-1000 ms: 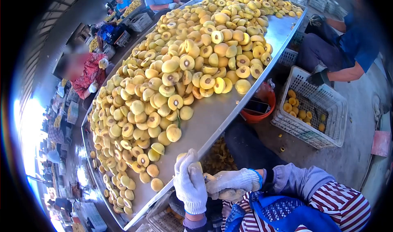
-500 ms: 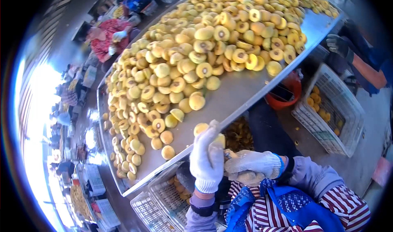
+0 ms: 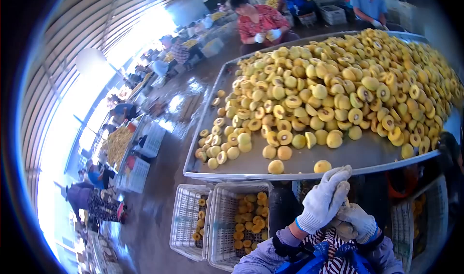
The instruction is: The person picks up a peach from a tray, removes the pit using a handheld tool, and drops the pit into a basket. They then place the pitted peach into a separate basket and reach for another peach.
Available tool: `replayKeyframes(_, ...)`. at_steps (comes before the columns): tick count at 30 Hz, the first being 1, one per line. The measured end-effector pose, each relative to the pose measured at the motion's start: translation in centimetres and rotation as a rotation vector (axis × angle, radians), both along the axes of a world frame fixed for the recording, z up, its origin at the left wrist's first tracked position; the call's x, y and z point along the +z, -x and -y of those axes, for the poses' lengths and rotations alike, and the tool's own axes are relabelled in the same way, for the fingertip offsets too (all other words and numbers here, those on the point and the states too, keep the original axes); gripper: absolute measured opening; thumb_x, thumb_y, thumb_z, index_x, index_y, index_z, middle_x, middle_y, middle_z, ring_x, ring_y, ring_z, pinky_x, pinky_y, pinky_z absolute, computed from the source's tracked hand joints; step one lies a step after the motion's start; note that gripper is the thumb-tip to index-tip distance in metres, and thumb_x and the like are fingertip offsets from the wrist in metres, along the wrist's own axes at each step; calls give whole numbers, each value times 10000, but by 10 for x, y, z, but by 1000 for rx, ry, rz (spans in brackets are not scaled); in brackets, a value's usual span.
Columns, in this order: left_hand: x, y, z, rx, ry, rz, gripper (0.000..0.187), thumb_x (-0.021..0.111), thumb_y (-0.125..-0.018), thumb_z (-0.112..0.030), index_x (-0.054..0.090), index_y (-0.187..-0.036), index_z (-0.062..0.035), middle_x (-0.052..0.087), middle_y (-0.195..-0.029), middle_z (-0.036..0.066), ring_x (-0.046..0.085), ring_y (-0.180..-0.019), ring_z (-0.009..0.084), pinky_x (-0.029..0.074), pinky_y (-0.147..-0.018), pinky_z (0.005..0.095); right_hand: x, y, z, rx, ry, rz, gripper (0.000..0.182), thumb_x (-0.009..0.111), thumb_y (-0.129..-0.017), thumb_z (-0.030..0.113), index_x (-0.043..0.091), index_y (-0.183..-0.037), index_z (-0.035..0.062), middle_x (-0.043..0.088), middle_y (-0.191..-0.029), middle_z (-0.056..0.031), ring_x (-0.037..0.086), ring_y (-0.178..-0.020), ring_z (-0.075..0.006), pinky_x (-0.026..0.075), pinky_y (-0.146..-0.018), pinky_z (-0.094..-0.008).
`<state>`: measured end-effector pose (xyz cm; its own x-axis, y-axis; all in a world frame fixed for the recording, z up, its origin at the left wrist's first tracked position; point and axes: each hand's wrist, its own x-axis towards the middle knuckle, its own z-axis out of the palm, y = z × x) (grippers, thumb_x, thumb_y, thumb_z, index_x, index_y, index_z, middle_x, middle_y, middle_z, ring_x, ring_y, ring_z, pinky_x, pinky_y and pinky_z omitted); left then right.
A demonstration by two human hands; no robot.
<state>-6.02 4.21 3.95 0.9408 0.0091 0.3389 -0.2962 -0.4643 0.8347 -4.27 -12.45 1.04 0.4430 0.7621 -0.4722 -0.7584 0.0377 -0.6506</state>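
Observation:
My left hand point(image 3: 325, 200), in a white knit glove, is raised at the near edge of the metal table point(image 3: 232, 172), fingers bent together. What it holds is hidden. Close against its lower right, my right hand point(image 3: 356, 222) in a stained glove is closed around something too small to make out. Just beyond my left fingertips lies a loose yellow fruit half point(image 3: 322, 166). A large heap of halved fruit point(image 3: 319, 91) covers much of the tabletop, several with a brown hollow facing up.
Below the table are a white crate with fruit halves point(image 3: 217, 225), a narrower crate point(image 3: 181, 221) and another crate point(image 3: 403, 230) at right. Across the table sit a person in red point(image 3: 263, 20) and a person in blue point(image 3: 368, 3). More workers are at left.
The view has turned left and up, so the table looks level. My hands appear farther right and closer together. The yellow piece seen at my left fingers before no longer shows there.

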Motion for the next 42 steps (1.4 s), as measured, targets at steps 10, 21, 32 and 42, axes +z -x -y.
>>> replayKeyframes(10, -5, 32, -10, 110, 78, 63, 347, 539, -958, -98, 541, -1300, -38, 565, -1329, 184, 612, -1152, 345, 512, -926, 373, 17, 23, -26, -139, 188, 263, 203, 699, -903, 222, 613, -959, 47, 555, -616, -8, 473, -423, -85, 350, -386, -217)
replayKeyframes(21, -2, 40, -7, -16, -42, 162, 367, 573, -934, -104, 553, -1297, -60, 559, -1320, 183, 637, -1067, 352, 535, -864, 371, 11, 35, -1, 31, 51, 26, 145, 648, -915, 178, 588, -884, 50, 480, -512, -28, 451, -369, -144, 363, -374, -288)
replayKeyframes(32, -36, 16, -11, 128, 192, -90, 289, 504, -1005, -213, 538, -1273, -111, 570, -1323, 113, 674, -975, 310, 535, -831, 366, -36, 0, -11, 59, 110, 449, 298, 508, -983, 132, 557, -1256, 22, 608, -1118, -92, 591, -980, -182, 485, -842, -311)
replayKeyframes(42, -44, 33, -47, 295, 203, -130, 341, 501, -1007, -245, 520, -1323, -117, 571, -1307, 111, 669, -973, 304, 536, -822, 360, -21, -3, -56, 228, 214, 477, 331, 459, -1035, 206, 493, -1310, 26, 607, -1117, -31, 578, -988, -112, 486, -844, -266)
